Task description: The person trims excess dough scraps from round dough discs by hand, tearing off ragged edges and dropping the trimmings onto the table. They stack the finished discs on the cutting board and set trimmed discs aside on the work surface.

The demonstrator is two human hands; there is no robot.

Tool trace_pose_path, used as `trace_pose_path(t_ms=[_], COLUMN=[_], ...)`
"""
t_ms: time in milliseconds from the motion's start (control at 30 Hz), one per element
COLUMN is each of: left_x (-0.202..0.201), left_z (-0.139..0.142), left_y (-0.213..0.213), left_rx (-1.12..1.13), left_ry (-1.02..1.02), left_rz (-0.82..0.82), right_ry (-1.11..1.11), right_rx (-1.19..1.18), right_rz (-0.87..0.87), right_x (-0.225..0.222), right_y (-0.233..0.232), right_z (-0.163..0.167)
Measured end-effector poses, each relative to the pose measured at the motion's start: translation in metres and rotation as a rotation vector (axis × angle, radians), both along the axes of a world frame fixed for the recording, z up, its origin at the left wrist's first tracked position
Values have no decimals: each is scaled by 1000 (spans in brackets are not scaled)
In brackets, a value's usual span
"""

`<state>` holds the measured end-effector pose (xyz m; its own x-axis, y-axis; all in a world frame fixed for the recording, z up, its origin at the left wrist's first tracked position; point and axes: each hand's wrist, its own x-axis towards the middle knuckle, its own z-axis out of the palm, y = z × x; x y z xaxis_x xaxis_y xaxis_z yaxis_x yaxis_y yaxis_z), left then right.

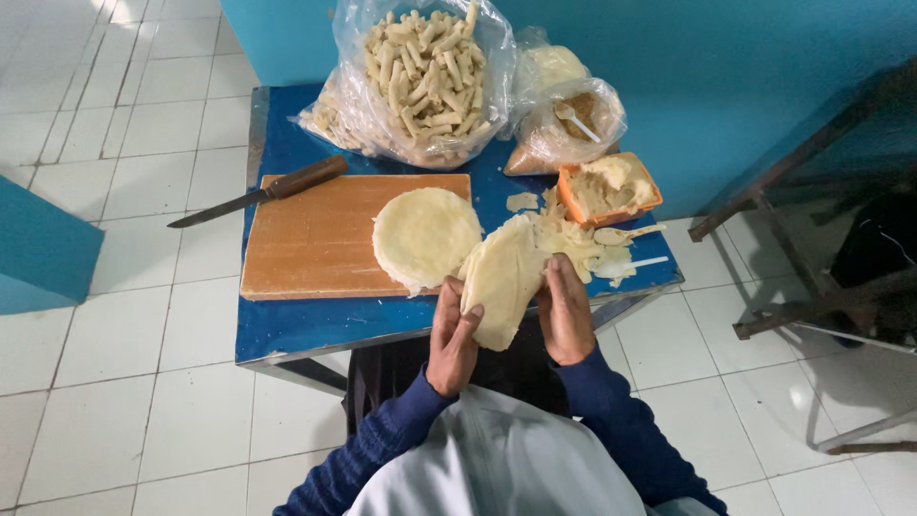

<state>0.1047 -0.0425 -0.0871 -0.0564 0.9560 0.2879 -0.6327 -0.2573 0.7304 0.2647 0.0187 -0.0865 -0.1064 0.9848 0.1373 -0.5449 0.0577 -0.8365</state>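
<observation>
Both my hands hold one thin, pale yellow round wrapper sheet (pixel 501 279) over the near edge of the small blue table (pixel 287 330). My left hand (pixel 452 344) grips its lower left edge, and my right hand (pixel 565 313) pinches its right side. A stack of the same round wrappers (pixel 425 237) lies on the right end of a wooden cutting board (pixel 310 239). Torn wrapper scraps (pixel 573 239) are piled just beyond my right hand.
A knife (pixel 258 194) with a wooden handle lies at the board's far left, its blade over the table edge. A clear bag of rolled sticks (pixel 420 76), a bag of brown filling with a spoon (pixel 568 124), an orange tub (pixel 611 186), and a spoon (pixel 626 233) stand behind. A metal frame (pixel 812 287) is at right.
</observation>
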Motion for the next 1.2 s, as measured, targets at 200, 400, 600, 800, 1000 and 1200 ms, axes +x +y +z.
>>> trace_pose_path(t_ms=[200,400,600,800,1000,1200], left_x=[-5,-17,-39,-68,-104,-149], left_z=[7,11,15,32,45,53], left_y=[-5,-4,-9,-24,-39,-52], left_rx=[11,-33,-77,-48,-67,-29], left_ry=[78,-209,-318,-402,-443,-400], left_rz=[-6,-107,-47,-3,226,419], right_ry=[-106,-77,-83,-238,-401,-968], right_rx=[-66,-95,10,135,329,780], right_rz=[82,-76,-109,-136,-131,11], right_x=[-9,-4,10,16,12,-14], right_y=[-4,-2,29,51,66,64], right_z=[33,36,27,45,92,135])
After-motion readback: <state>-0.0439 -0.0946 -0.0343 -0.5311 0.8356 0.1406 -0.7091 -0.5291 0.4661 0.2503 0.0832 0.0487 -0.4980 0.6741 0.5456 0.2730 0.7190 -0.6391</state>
